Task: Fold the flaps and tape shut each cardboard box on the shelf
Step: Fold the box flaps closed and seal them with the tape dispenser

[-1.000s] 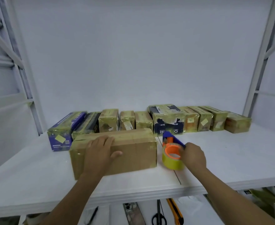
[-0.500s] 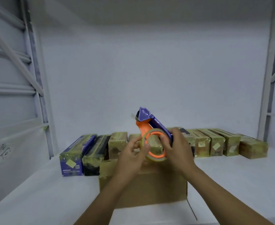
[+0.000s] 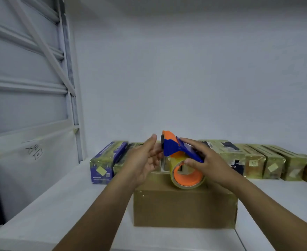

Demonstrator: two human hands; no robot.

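A plain brown cardboard box (image 3: 184, 207) stands on the white shelf (image 3: 58, 205) right in front of me, its top closed and glossy with tape. Above its top I hold a blue and orange tape dispenser (image 3: 176, 149) carrying a yellowish tape roll (image 3: 187, 176). My right hand (image 3: 209, 163) grips the dispenser's blue handle from the right. My left hand (image 3: 143, 160) is beside the dispenser's orange front end, fingers stretched upward, fingertips at the dispenser's edge; whether they pinch the tape end is hidden.
A row of small taped boxes (image 3: 254, 160) lines the back of the shelf, starting with a blue box (image 3: 107, 160) at the left. A white metal rack upright (image 3: 73, 105) stands at the left. The white back wall is close behind.
My head has moved closer and lower. The dispenser has tipped forward and down, its orange end now pointing left. My left hand has opened beside it.
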